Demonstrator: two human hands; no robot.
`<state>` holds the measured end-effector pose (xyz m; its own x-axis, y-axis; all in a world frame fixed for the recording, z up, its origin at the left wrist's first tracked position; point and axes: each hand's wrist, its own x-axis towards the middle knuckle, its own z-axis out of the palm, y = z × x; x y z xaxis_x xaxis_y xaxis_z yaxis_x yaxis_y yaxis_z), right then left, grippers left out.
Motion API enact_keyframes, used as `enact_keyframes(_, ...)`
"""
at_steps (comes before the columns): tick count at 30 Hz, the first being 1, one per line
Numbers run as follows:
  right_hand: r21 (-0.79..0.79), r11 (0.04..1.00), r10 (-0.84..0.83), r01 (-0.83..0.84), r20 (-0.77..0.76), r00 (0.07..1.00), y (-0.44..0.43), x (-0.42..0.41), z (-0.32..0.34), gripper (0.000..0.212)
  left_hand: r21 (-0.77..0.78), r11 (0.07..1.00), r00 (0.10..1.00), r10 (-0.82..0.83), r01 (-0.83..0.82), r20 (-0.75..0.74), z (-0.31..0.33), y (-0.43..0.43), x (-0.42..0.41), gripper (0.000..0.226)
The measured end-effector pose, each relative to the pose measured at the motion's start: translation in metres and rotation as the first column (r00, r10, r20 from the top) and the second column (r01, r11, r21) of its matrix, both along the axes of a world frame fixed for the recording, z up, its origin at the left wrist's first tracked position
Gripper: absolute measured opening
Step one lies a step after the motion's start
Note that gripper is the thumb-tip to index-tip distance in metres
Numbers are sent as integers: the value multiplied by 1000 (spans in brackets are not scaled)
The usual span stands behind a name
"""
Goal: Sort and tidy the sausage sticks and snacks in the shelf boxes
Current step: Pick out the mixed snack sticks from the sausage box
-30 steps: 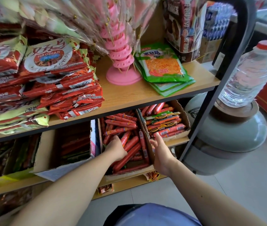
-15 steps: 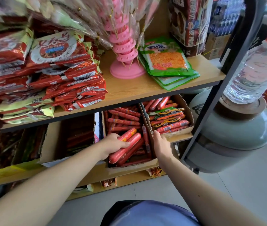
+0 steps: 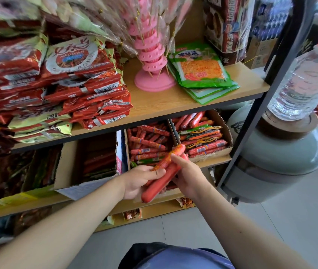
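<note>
Two cardboard shelf boxes hold sausage sticks: a middle box (image 3: pixel 126 150) of thin red sticks and a right box (image 3: pixel 224 123) with red and green-yellow sticks. My left hand (image 3: pixel 138 179) grips a bunch of thick red sausage sticks (image 3: pixel 160 181) lifted just in front of the middle box. My right hand (image 3: pixel 188 174) holds the same bunch from the right, its fingers curled round the upper end. The bunch tilts up to the right.
A dark box (image 3: pixel 67 162) stands left of the middle one. The upper shelf (image 3: pixel 164 105) carries red snack packets (image 3: pixel 88 90), a pink stand (image 3: pixel 154 74) and green packets (image 3: pixel 202 70). A grey drum (image 3: pixel 282 162) with a water bottle (image 3: pixel 305 80) stands right of the black post (image 3: pixel 267 94).
My left hand has lifted the thick sausage sticks out of the middle box toward me. My right hand left the box divider and took hold of the bunch.
</note>
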<state>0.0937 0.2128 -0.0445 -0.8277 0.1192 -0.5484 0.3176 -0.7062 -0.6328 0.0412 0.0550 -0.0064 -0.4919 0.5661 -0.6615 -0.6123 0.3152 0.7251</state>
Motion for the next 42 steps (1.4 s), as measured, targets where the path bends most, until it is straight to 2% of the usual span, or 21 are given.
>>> enact_keyframes(6,-218,950,-227,224,12,974,14,-1,-8,33,-65,995,997,-71,70,-2,-1,14,-3,37)
enact_keyframes(9,-249,911,-339,329,3,941,29,-10,-15,41,-119,990,997,-78,76,-14,-2,15,-12,30)
enact_keyframes(11,-269,882,-395,386,23,918,38,-17,-15,48,-113,993,1000,-21,19,-13,-3,20,-19,25)
enact_keyframes(15,-217,893,-395,395,43,918,38,-26,-9,41,-63,992,994,109,-107,26,-8,32,-30,16)
enact_keyframes(19,-195,893,-405,405,43,913,33,-29,-9,49,-22,997,995,80,-79,60,-11,43,-38,16)
enact_keyframes(23,-173,874,-446,453,82,891,37,-34,-15,60,-41,998,998,-52,53,22,-15,50,-44,22)
enact_keyframes(25,-175,859,-471,481,99,877,42,-34,-19,57,-82,989,993,-120,119,-7,-18,58,-42,26)
enact_keyframes(30,-197,853,-461,483,148,875,56,-38,-24,48,-93,992,996,-89,90,20,-17,77,-41,34)
enact_keyframes(32,-170,867,-439,469,187,879,70,-50,-22,43,-135,982,989,-141,134,-41,-15,83,-47,35)
enact_keyframes(34,-136,879,-421,457,231,877,86,-63,-18,39,-268,955,956,-192,130,-220,-15,88,-52,30)
enact_keyframes(38,-101,916,-347,389,290,892,116,-87,-5,30,-451,886,808,-187,-108,-560,-26,87,-65,19)
enact_keyframes(40,-63,945,-288,320,295,911,130,-99,2,33,-557,817,732,-286,-151,-618,-33,79,-73,14)
enact_keyframes(42,-20,967,-241,256,270,932,140,-110,7,34,-685,723,712,-432,-92,-553,-40,70,-75,9)
